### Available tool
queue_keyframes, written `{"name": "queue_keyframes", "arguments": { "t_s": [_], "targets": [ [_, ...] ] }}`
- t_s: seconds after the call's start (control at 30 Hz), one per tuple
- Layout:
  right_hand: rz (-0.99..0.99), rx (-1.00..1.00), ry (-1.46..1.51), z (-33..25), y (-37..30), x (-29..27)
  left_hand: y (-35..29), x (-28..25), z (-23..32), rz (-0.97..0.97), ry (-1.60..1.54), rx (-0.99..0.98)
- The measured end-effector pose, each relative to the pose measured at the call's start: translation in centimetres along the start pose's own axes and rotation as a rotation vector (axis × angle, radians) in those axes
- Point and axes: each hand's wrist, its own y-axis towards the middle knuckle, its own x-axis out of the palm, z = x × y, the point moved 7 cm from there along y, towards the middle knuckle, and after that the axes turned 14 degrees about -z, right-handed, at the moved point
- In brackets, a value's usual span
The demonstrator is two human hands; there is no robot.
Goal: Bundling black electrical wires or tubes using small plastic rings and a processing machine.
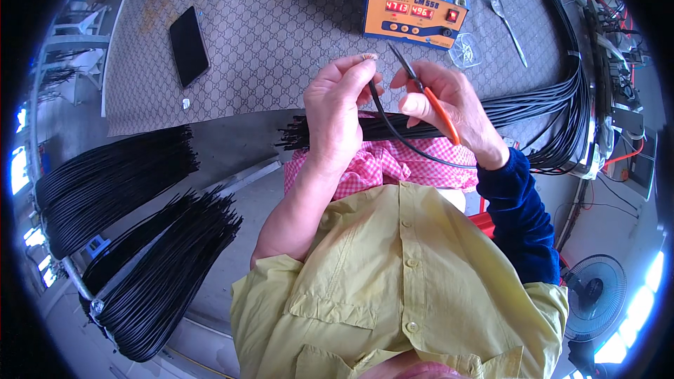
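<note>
My left hand (338, 102) is closed, with thumb and fingers pinching the end of a black cable (382, 114). A pale tip, perhaps stripped strands, shows at the fingertips. From there the cable curves down and right in front of my body. Close beside it, my right hand (449, 102) grips a pair of orange-handled scissors (438, 108). Their dark blades point up and left, a little apart from the left fingertips. Below both hands, a thick bundle of black cables (512, 109) runs along the table's near edge, its cut ends to the left.
A blue and orange box with red displays (414, 10) stands on the patterned table (274, 28). A black phone (189, 47) lies left, a spoon (509, 31) right. Black cable bundles (165, 274) hang at lower left. A fan (595, 295) stands at lower right.
</note>
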Motion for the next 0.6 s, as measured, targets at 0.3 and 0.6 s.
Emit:
{"name": "queue_keyframes", "arguments": {
  "t_s": [0.3,0.6],
  "targets": [
    [-0.149,0.163,-0.065,0.8,-0.3,0.8,0.0,0.1,0.1,-0.049,-0.006,-0.009],
    [-0.124,0.119,-0.096,0.9,0.0,0.9,0.0,0.0,0.1,-0.028,0.000,0.003]
  ]
}}
